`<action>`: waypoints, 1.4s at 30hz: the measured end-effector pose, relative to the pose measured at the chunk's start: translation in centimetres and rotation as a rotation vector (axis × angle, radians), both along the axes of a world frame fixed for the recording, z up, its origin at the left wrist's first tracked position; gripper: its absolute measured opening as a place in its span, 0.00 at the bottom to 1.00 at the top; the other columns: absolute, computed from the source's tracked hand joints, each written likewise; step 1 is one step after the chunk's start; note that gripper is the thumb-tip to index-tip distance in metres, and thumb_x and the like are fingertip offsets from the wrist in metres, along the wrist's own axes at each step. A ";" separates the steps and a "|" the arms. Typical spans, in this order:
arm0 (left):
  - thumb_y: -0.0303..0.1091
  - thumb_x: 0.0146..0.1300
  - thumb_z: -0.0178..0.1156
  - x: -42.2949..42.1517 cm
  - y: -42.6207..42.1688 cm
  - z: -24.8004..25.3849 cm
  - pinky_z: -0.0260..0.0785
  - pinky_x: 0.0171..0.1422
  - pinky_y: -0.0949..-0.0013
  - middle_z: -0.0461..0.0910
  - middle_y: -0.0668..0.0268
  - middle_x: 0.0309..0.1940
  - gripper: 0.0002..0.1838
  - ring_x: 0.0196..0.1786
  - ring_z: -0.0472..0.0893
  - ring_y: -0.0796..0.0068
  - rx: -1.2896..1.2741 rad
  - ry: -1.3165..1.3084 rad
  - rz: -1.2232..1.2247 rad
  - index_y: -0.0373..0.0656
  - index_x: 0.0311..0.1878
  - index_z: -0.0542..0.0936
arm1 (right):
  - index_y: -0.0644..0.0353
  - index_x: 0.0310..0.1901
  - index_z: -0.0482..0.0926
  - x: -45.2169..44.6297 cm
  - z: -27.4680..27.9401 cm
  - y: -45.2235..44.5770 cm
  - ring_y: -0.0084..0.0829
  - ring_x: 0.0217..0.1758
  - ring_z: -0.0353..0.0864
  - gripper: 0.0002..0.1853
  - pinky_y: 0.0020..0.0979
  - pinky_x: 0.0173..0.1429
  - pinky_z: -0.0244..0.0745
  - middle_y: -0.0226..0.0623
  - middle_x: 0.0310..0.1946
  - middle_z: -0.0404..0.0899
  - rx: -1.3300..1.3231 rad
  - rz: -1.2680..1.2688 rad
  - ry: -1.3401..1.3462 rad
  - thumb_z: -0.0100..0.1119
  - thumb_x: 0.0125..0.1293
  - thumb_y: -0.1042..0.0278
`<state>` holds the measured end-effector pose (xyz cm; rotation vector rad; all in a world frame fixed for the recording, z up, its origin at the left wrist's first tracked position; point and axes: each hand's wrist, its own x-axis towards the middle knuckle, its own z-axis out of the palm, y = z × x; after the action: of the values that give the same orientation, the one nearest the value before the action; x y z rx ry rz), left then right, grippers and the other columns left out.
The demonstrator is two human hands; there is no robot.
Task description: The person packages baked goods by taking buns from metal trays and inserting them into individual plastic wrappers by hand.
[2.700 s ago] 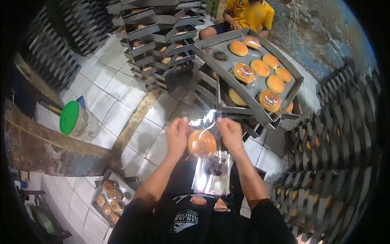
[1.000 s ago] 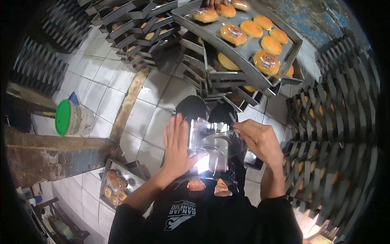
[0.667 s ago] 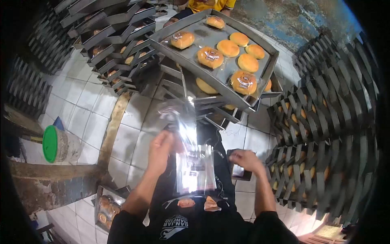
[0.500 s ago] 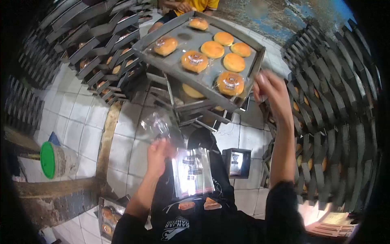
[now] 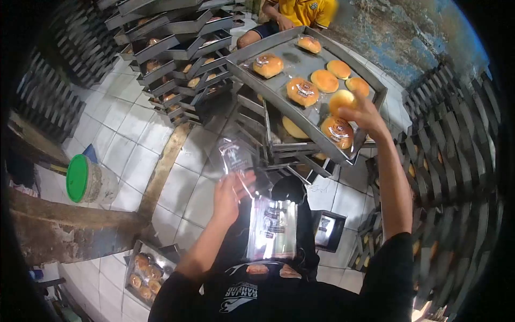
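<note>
My right hand [image 5: 368, 117] reaches over a metal baking tray [image 5: 287, 96], its thumb and fingers closed around a plain round bun [image 5: 340, 102]. Beside that bun lie more bare buns [image 5: 325, 81] and several wrapped in printed clear plastic, such as a wrapped bun [image 5: 337, 132] just below my fingers. In my left hand [image 5: 227, 199] is a clear printed plastic bag [image 5: 235, 156], held up above my lap. A stack of flat plastic bags [image 5: 272, 228] rests on my lap, close to that hand.
Stacked trays [image 5: 177, 64] of buns stand on the left, with another tall stack [image 5: 445, 145] at the right. A person in a yellow shirt [image 5: 308, 12] sits beyond the tray. On the left are a green-lidded bucket [image 5: 78, 178] and a tray of wrapped buns [image 5: 147, 276].
My right hand has moved from the tray's right edge onto a bare bun and closed on it. The left hand's bag now stands more upright and spread. The view has shifted.
</note>
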<state>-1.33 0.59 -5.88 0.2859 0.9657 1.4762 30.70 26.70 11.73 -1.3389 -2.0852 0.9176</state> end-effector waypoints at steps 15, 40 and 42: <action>0.50 0.76 0.57 3.3 1.7 8.0 0.77 0.62 0.57 0.85 0.58 0.55 0.19 0.55 0.85 0.63 -0.051 -0.181 -0.098 0.42 0.54 0.80 | 0.61 0.48 0.80 -11.2 -11.3 -22.9 0.50 0.59 0.82 0.21 0.53 0.66 0.78 0.47 0.52 0.81 0.817 0.137 0.168 0.67 0.50 0.85; 0.60 0.79 0.49 0.9 -2.0 4.3 0.71 0.71 0.59 0.82 0.62 0.59 0.29 0.62 0.81 0.64 0.086 -0.293 0.029 0.44 0.64 0.77 | 0.66 0.69 0.71 -16.2 -11.8 -26.4 0.52 0.74 0.72 0.29 0.58 0.82 0.54 0.52 0.67 0.76 0.465 0.371 0.031 0.56 0.65 0.82; 0.61 0.79 0.47 1.0 -1.1 4.7 0.70 0.72 0.57 0.82 0.60 0.59 0.31 0.62 0.81 0.62 0.110 -0.370 0.043 0.42 0.65 0.76 | 0.64 0.67 0.73 -17.0 -12.1 -26.2 0.48 0.73 0.75 0.27 0.57 0.83 0.53 0.50 0.65 0.78 0.458 0.348 0.141 0.58 0.65 0.81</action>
<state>-0.35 -0.52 -1.16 0.0654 0.5980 1.5562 13.68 0.51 -0.35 -0.6739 -2.2733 0.5863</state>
